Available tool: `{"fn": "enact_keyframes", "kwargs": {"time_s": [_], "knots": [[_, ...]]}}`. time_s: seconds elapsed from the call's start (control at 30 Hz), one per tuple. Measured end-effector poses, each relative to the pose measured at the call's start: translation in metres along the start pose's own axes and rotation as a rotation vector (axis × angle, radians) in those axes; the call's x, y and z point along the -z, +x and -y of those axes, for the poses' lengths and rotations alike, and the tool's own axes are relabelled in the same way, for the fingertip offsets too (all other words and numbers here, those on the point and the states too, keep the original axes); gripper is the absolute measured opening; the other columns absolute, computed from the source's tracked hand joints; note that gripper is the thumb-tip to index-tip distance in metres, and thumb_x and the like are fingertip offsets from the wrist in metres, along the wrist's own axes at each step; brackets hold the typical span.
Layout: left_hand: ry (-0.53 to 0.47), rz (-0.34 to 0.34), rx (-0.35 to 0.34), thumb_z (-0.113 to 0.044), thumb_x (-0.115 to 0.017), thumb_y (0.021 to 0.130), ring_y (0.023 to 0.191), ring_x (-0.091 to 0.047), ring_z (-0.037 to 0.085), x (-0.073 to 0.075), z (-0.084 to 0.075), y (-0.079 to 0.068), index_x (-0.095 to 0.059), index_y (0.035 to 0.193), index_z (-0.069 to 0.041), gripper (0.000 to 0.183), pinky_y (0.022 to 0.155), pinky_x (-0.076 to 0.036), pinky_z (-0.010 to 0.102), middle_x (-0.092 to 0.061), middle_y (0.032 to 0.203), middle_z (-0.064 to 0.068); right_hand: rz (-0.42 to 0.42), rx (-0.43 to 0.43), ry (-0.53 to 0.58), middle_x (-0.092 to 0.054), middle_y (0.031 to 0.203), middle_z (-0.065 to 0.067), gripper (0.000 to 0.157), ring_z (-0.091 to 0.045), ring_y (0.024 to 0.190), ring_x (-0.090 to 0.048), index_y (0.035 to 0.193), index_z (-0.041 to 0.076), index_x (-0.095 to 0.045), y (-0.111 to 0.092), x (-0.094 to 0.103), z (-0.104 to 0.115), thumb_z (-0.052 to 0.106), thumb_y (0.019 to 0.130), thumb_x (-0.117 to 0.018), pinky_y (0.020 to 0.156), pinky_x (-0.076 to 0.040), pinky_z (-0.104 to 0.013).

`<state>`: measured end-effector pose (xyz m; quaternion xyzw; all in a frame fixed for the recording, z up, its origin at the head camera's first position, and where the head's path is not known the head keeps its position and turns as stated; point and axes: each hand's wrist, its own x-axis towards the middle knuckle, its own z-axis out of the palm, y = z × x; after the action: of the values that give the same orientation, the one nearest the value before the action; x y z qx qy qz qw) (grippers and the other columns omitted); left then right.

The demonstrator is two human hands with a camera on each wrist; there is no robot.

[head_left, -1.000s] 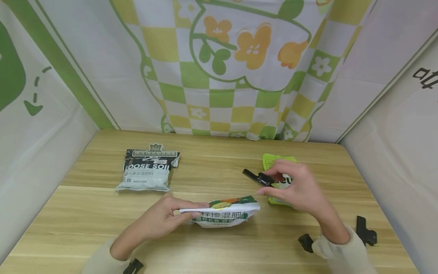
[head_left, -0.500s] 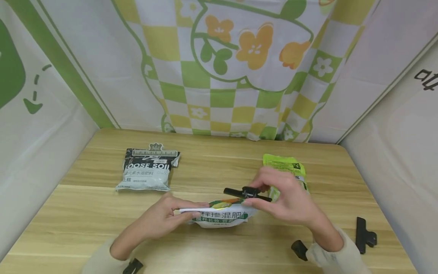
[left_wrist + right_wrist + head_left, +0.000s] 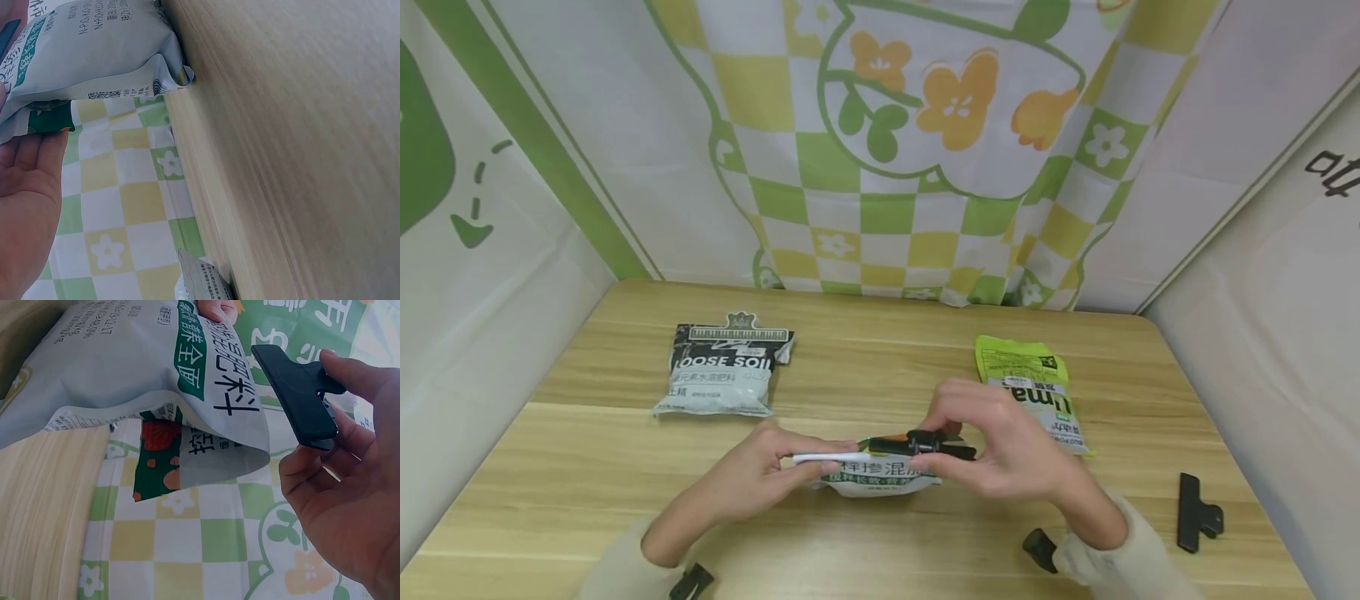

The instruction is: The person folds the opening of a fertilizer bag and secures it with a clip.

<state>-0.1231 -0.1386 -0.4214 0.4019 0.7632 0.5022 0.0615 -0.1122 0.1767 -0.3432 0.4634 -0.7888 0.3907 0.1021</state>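
Note:
A white and green fertilizer bag (image 3: pixel 880 483) stands on the table, its top folded over. My left hand (image 3: pixel 760 467) pinches the left end of that fold between thumb and fingers. In my right hand (image 3: pixel 1000 437) is a black bag clip (image 3: pixel 921 443), pinched by its handles between thumb and fingers. The clip lies level right at the right part of the fold in the head view. In the right wrist view the clip's long bar (image 3: pixel 297 394) is beside the folded edge, and the bag's right end (image 3: pixel 206 450) hangs loose below.
A black and grey soil bag (image 3: pixel 722 375) with a piano-shaped clip (image 3: pixel 741 332) lies at the back left. To the right is a lime-green bag (image 3: pixel 1026 375). Another black clip (image 3: pixel 1197 512) lies at the right edge of the wooden table (image 3: pixel 865 550). A checked curtain (image 3: pixel 887 217) hangs behind.
My right hand has brought the black clip left and down from near the lime-green bag to the fold of the white bag. My left hand has stayed in place.

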Motion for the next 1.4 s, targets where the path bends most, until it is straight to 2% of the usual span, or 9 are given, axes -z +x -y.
{"fn": "enact_keyframes", "kwargs": {"time_s": [0.2, 0.27, 0.47, 0.6, 0.7, 0.93, 1.1, 1.23, 1.4], "knots": [[-0.003, 0.004, 0.017, -0.011, -0.066, 0.103, 0.047, -0.018, -0.015, 0.0, 0.0, 0.0, -0.077, 0.128, -0.022, 0.029, 0.035, -0.022, 0.011, -0.05, 0.049, -0.008, 0.006, 0.014, -0.023, -0.058, 0.079, 0.009, 0.013, -0.005, 0.072, -0.049, 0.098, 0.019, -0.074, 0.002, -0.006, 0.0, 0.026, 0.092, -0.084, 0.065, -0.042, -0.014], [-0.001, 0.003, -0.002, -0.01, -0.066, 0.103, 0.048, -0.019, -0.015, 0.0, 0.0, 0.0, -0.078, 0.127, -0.021, 0.029, 0.035, -0.023, 0.012, -0.062, 0.057, -0.005, 0.01, 0.033, -0.023, -0.06, 0.081, 0.009, 0.013, -0.006, 0.073, -0.051, 0.098, 0.018, -0.074, 0.003, -0.007, 0.0, 0.026, 0.092, -0.083, 0.066, -0.043, -0.014], [0.003, -0.002, -0.039, -0.007, -0.066, 0.102, 0.049, -0.021, -0.015, 0.0, 0.001, 0.001, -0.077, 0.127, -0.013, 0.028, 0.036, -0.026, 0.013, -0.078, 0.078, 0.0, 0.018, 0.085, -0.037, -0.065, 0.085, 0.008, 0.012, -0.008, 0.074, -0.056, 0.097, 0.016, -0.073, 0.006, -0.012, -0.001, 0.025, 0.094, -0.081, 0.068, -0.047, -0.014], [0.0, 0.0, -0.04, -0.007, -0.067, 0.102, 0.049, -0.021, -0.015, 0.0, 0.002, 0.0, -0.077, 0.127, -0.011, 0.027, 0.036, -0.026, 0.013, -0.08, 0.085, 0.0, 0.004, 0.106, -0.079, -0.064, 0.083, 0.006, 0.012, -0.006, 0.075, -0.054, 0.096, 0.014, -0.073, 0.007, -0.015, 0.001, 0.025, 0.097, -0.078, 0.068, -0.048, -0.014], [-0.001, 0.001, -0.048, -0.006, -0.066, 0.102, 0.049, -0.02, -0.015, 0.0, 0.002, 0.0, -0.077, 0.126, -0.01, 0.027, 0.036, -0.027, 0.012, -0.077, 0.077, 0.0, -0.011, 0.12, -0.131, -0.062, 0.083, 0.006, 0.014, -0.005, 0.077, -0.053, 0.095, 0.013, -0.072, 0.007, -0.016, 0.003, 0.026, 0.099, -0.076, 0.07, -0.046, -0.012], [-0.007, 0.002, -0.039, -0.007, -0.067, 0.102, 0.051, -0.02, -0.014, 0.0, 0.001, 0.001, -0.078, 0.125, -0.01, 0.026, 0.037, -0.026, 0.013, -0.083, 0.098, 0.001, -0.052, 0.13, -0.229, -0.06, 0.083, 0.007, 0.017, -0.005, 0.077, -0.051, 0.095, 0.013, -0.073, 0.006, -0.021, 0.009, 0.029, 0.101, -0.072, 0.069, -0.043, -0.011], [0.002, 0.001, -0.038, -0.008, -0.067, 0.101, 0.051, -0.02, -0.014, 0.0, 0.002, 0.001, -0.077, 0.126, -0.01, 0.027, 0.036, -0.025, 0.013, -0.079, 0.082, 0.001, -0.07, 0.169, -0.259, -0.059, 0.083, 0.006, 0.016, -0.006, 0.077, -0.05, 0.095, 0.011, -0.073, 0.006, -0.025, 0.012, 0.026, 0.102, -0.071, 0.068, -0.043, -0.013], [0.015, -0.007, -0.041, -0.008, -0.068, 0.101, 0.051, -0.02, -0.015, 0.0, 0.001, 0.002, -0.078, 0.125, -0.011, 0.026, 0.036, -0.025, 0.014, -0.083, 0.103, 0.003, -0.073, 0.196, -0.271, -0.059, 0.083, 0.006, 0.016, -0.006, 0.076, -0.05, 0.094, 0.011, -0.072, 0.008, -0.027, 0.013, 0.025, 0.103, -0.07, 0.068, -0.043, -0.013], [0.014, -0.01, -0.055, -0.006, -0.068, 0.1, 0.051, -0.021, -0.015, 0.0, 0.003, 0.002, -0.077, 0.126, -0.01, 0.027, 0.035, -0.024, 0.013, -0.075, 0.073, -0.003, -0.051, 0.225, -0.303, -0.059, 0.084, 0.005, 0.015, -0.007, 0.077, -0.051, 0.096, 0.01, -0.072, 0.008, -0.03, 0.012, 0.023, 0.103, -0.069, 0.069, -0.044, -0.014]]}}
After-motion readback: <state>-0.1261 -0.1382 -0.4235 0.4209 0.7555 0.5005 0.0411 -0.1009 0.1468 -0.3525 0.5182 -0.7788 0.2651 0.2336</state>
